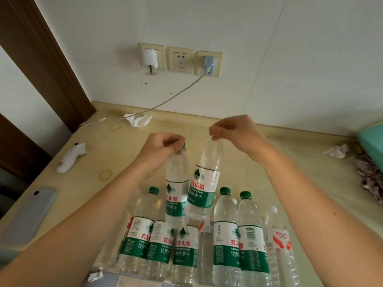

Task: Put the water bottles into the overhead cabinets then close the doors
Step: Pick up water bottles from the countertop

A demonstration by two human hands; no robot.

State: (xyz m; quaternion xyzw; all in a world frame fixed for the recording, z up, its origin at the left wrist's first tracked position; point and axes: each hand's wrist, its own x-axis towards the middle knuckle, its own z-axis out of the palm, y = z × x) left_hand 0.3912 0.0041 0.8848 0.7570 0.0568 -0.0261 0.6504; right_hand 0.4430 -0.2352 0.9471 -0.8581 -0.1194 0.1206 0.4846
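Note:
My left hand grips the green cap of a clear water bottle with a green and white label, lifted above the counter. My right hand pinches the top of a second, similar bottle, also raised; its cap is hidden by my fingers. Below them several more green-capped bottles stand in a group near the front edge of the beige counter. A bottle with a red and white label stands at the group's right end. No overhead cabinet is in view.
A grey phone lies at the left edge. A white object, rubber bands and crumpled tissues lie on the counter. Wall sockets with a charger cable sit behind. A brown door frame rises left; a teal object sits right.

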